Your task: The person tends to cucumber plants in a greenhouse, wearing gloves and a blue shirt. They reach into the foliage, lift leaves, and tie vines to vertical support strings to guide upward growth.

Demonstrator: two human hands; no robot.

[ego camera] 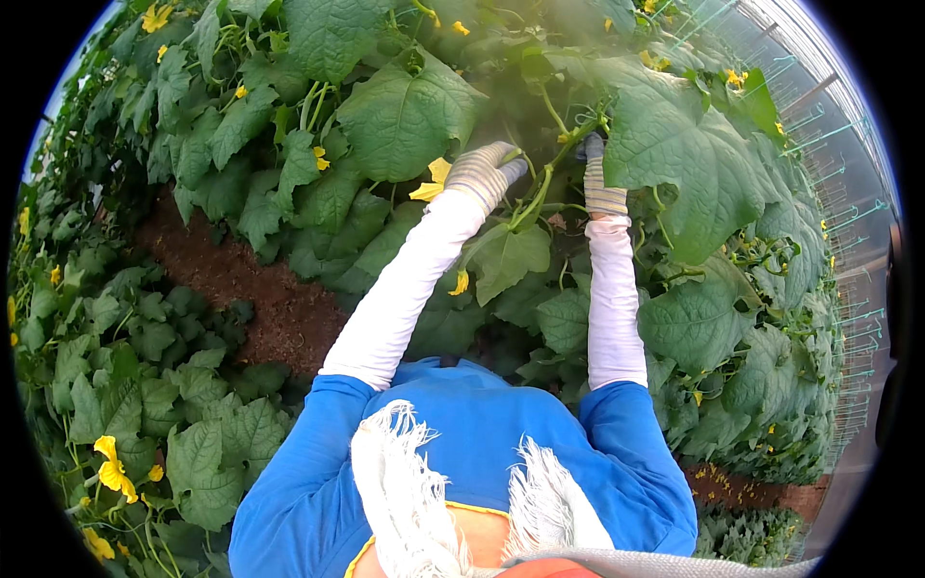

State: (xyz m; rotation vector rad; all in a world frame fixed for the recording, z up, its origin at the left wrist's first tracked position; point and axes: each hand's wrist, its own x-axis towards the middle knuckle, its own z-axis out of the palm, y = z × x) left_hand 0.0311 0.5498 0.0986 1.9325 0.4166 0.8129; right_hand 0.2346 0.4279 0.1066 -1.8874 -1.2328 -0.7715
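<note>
Both my hands wear striped knit gloves with grey fingertips, reaching into a leafy gourd vine with yellow flowers. My left hand (483, 175) is beside a thick green stem (540, 189), its thumb towards a thin shoot; whether it grips the shoot I cannot tell. A yellow flower (432, 180) shows just left of that hand. To the right of the stem, my right hand (604, 177) has its fingertips up by a stem joint (589, 128). A large leaf (683, 155) partly covers that hand, so its grip is unclear. A lobed leaf (508, 259) hangs below the stem.
Dense foliage surrounds me, with a strip of brown soil (267, 307) at the left. More vines with yellow flowers (114, 469) grow at lower left. Green strings with hooks (856, 209) line the right, before a greenhouse's plastic sheet wall (863, 256). A fringed white scarf (405, 484) hangs over my chest.
</note>
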